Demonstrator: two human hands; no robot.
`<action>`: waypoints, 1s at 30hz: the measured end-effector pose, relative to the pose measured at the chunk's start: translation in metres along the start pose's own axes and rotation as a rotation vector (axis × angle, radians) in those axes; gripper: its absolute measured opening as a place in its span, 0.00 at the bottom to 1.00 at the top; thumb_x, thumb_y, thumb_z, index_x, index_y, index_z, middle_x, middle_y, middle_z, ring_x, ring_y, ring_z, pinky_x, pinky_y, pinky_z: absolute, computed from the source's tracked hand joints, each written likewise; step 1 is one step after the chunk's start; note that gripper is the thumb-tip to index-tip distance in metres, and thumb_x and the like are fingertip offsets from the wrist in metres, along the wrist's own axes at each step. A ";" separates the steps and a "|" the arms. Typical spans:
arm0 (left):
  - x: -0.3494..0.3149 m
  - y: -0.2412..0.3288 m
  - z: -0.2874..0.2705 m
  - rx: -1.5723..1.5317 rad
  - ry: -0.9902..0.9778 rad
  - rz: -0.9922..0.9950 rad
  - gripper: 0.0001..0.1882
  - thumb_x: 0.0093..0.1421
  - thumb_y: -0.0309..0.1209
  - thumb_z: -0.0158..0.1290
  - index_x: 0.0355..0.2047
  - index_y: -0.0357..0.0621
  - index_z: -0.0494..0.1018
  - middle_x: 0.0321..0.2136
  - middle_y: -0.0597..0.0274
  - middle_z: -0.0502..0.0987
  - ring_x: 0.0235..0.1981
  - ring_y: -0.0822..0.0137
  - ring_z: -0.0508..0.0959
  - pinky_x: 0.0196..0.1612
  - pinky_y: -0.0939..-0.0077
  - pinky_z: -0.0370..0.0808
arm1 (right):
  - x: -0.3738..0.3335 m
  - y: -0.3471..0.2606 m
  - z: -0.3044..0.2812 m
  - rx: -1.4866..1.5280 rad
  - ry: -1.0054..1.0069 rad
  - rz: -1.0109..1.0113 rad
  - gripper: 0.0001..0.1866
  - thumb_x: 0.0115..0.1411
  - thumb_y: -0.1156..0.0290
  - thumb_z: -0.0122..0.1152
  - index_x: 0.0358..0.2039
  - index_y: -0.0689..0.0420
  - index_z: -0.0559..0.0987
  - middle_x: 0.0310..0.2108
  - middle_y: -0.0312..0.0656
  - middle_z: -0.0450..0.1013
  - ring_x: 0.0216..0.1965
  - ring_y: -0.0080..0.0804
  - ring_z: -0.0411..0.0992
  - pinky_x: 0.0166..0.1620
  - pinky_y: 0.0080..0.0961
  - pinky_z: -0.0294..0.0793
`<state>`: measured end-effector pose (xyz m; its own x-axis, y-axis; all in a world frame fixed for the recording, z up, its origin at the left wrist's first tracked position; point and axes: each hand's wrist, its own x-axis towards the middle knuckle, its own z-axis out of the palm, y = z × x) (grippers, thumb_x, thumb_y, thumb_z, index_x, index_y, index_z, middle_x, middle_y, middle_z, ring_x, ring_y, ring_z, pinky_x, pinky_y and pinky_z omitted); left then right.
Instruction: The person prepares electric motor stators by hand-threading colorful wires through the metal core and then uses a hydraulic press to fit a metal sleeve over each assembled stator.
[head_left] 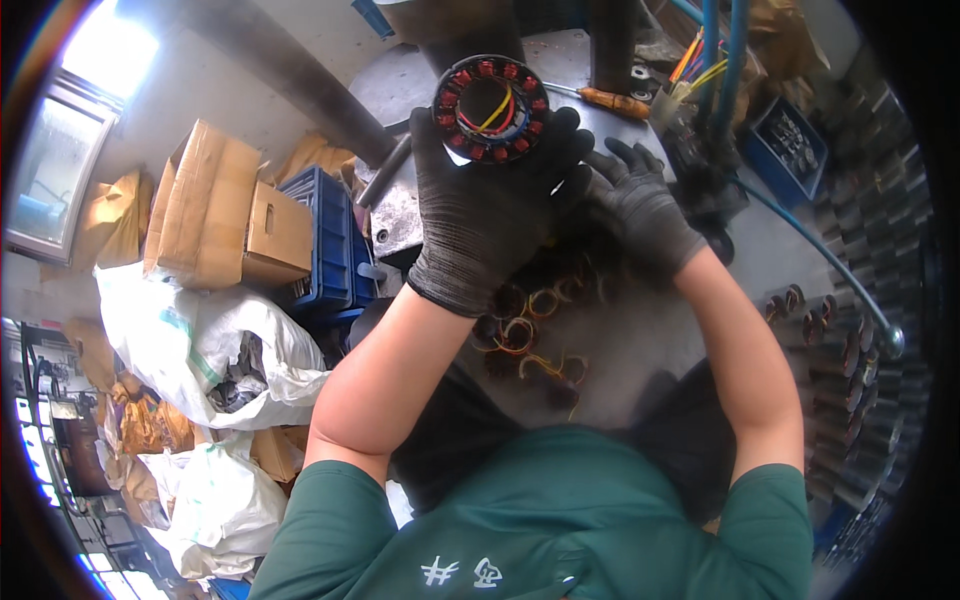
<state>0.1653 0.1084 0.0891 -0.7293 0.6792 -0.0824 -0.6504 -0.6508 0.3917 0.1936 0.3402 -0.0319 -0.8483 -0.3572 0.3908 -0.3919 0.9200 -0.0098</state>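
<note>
My left hand point(465, 215), in a dark grey knit glove, grips a round motor stator point(452, 105). The stator has a black toothed ring with red windings, and yellow, red and blue wires run across its central opening. It is held up in front of the metal machine table point(390, 85), and its lower rim is partly hidden by the glove. Just to the right, my gloved right hand point(640, 205) has its fingers apart and slightly bent, with nothing visible in them. A screwdriver point(612, 101) with a wooden handle lies on the table beyond.
Several more stators point(518, 335) with coloured wires sit below my hands. Cardboard boxes point(205, 205), a blue crate point(325, 240) and white woven sacks point(215, 330) stand at left. Right are a blue bin point(787, 145), a blue hose point(800, 235) and stacked metal parts point(860, 330).
</note>
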 end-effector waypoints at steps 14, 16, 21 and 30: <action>-0.014 0.021 -0.011 -0.133 -0.002 0.023 0.56 0.59 0.79 0.42 0.71 0.45 0.60 0.66 0.47 0.69 0.70 0.48 0.64 0.73 0.50 0.55 | 0.021 -0.057 -0.130 1.350 0.923 0.127 0.15 0.77 0.72 0.48 0.62 0.59 0.70 0.48 0.56 0.80 0.42 0.40 0.83 0.46 0.33 0.85; -0.014 0.023 -0.010 -0.144 -0.035 0.008 0.56 0.59 0.79 0.42 0.71 0.45 0.60 0.66 0.47 0.68 0.70 0.50 0.64 0.74 0.52 0.55 | 0.021 -0.063 -0.145 1.019 0.812 -0.135 0.16 0.77 0.74 0.46 0.62 0.58 0.68 0.47 0.57 0.79 0.40 0.40 0.83 0.45 0.34 0.86; -0.014 0.019 -0.006 -0.151 0.025 0.021 0.56 0.57 0.78 0.46 0.66 0.40 0.65 0.60 0.44 0.71 0.64 0.46 0.69 0.69 0.50 0.62 | 0.025 -0.087 -0.129 1.028 0.753 -0.129 0.16 0.74 0.76 0.54 0.59 0.52 0.67 0.51 0.56 0.75 0.43 0.40 0.81 0.45 0.35 0.85; -0.012 0.012 -0.022 -0.214 -0.124 -0.016 0.54 0.57 0.77 0.48 0.67 0.43 0.65 0.60 0.44 0.72 0.63 0.46 0.71 0.68 0.48 0.65 | 0.027 -0.086 -0.126 0.805 0.632 -0.123 0.12 0.73 0.81 0.51 0.54 0.57 0.67 0.51 0.55 0.74 0.45 0.40 0.79 0.48 0.35 0.83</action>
<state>0.1613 0.0849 0.0742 -0.6956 0.7177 0.0315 -0.7014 -0.6879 0.1866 0.2492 0.2712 0.0956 -0.5355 -0.0771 0.8410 -0.7829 0.4188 -0.4601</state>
